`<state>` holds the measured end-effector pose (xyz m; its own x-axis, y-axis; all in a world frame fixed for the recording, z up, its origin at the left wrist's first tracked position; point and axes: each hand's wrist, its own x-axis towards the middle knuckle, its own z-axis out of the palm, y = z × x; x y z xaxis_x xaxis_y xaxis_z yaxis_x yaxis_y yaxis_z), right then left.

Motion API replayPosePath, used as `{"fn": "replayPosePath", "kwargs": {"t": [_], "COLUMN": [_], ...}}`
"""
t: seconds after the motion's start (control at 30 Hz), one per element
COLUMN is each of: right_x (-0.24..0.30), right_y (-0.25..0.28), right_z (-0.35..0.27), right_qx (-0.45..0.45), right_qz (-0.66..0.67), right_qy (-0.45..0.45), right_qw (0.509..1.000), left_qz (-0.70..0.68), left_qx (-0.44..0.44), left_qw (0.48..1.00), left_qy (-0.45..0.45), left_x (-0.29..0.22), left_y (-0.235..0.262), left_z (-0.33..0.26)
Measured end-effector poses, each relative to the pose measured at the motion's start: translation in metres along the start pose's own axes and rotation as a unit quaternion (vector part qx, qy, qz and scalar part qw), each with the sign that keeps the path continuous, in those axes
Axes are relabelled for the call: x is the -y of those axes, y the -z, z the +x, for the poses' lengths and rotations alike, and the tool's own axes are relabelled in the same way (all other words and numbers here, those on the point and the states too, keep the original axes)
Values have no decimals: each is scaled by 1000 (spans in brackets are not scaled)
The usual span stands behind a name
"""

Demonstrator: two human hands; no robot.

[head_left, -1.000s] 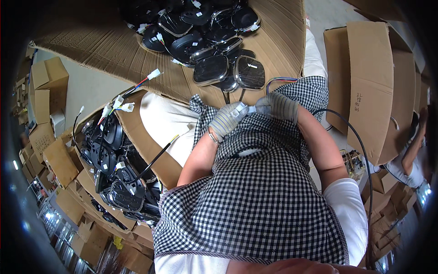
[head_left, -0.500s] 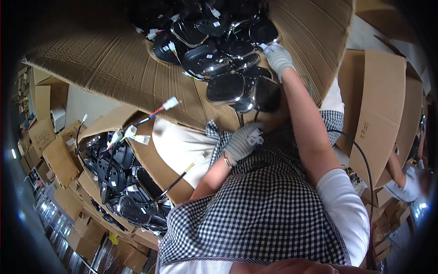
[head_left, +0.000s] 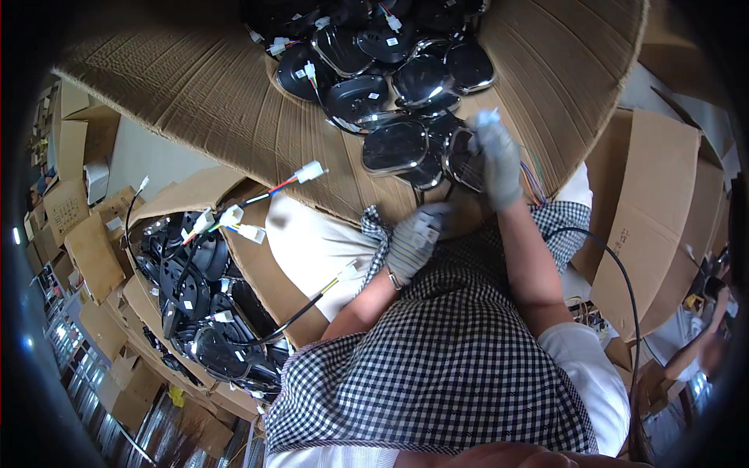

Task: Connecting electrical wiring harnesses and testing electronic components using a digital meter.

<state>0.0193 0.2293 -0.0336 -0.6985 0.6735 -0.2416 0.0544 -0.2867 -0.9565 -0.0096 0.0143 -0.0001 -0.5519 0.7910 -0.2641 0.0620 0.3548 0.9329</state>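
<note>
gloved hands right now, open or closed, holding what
Left hand: closed on a small white piece.
Right hand: closed on a pale piece, too blurred to identify.

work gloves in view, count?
2: one glove on the left hand, by the apron; one on the right hand, in front of the large carton. Others may be hidden among the cartons or at the blurred rim.

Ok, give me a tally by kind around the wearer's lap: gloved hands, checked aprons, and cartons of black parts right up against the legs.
Gloved hands: 2 (left hand, right hand)
Checked apron: 1
Cartons: 2 (front carton, left carton)
Total: 5
The black parts overlap too much to count.
</note>
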Motion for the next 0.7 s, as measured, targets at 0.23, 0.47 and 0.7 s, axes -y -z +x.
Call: {"fn": "replayPosePath", "kwargs": {"t": [0.23, 0.47, 0.7], "right_x": [56, 85, 89], "right_y": [-3, 24, 47], "right_z": [-124, -167, -158], "right_qx": [242, 99, 141], "right_qz": [-303, -129, -446], "right_qy": [106, -200, 61], "right_qw": [916, 966, 882], "left_qz": [74, 172, -99], "left_qx": [-5, 140, 115], "left_qw": [985, 944, 978], "left_qy": [-155, -242, -145], "left_x": [-25, -28, -15], "left_y": [4, 1, -4], "left_z": [8, 4, 1]}}
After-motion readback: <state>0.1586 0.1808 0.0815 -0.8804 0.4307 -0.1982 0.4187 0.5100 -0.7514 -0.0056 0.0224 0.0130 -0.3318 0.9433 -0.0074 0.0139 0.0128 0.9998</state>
